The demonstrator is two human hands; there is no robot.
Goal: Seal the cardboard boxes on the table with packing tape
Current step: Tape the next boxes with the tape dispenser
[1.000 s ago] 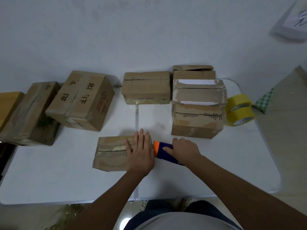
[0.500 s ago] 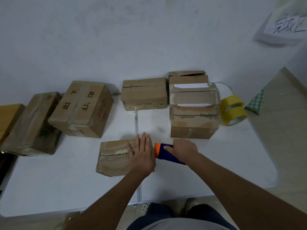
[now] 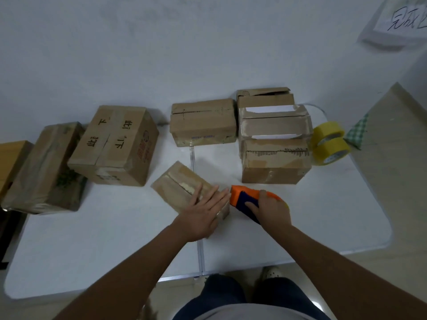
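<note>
A small flat cardboard box (image 3: 180,188) lies skewed near the middle of the white table (image 3: 92,239), its top seam running diagonally. My left hand (image 3: 203,213) presses flat on the box's near right end, fingers straight. My right hand (image 3: 272,210) grips an orange and blue tape dispenser (image 3: 245,198), whose orange head sits at the box's right end. Whether tape is stuck to the box there cannot be made out.
Further cardboard boxes stand behind: a big printed one (image 3: 115,146) and a plastic-wrapped one (image 3: 46,167) at left, one (image 3: 203,121) in the middle, a stack (image 3: 275,144) at right. Two yellow tape rolls (image 3: 330,144) lie at far right. A paper sign (image 3: 402,19) hangs on the wall.
The small box has turned from lying square to the table edge to lying diagonally under my left hand. My right hand with the dispenser stays at its right end. The camera view shifted.
</note>
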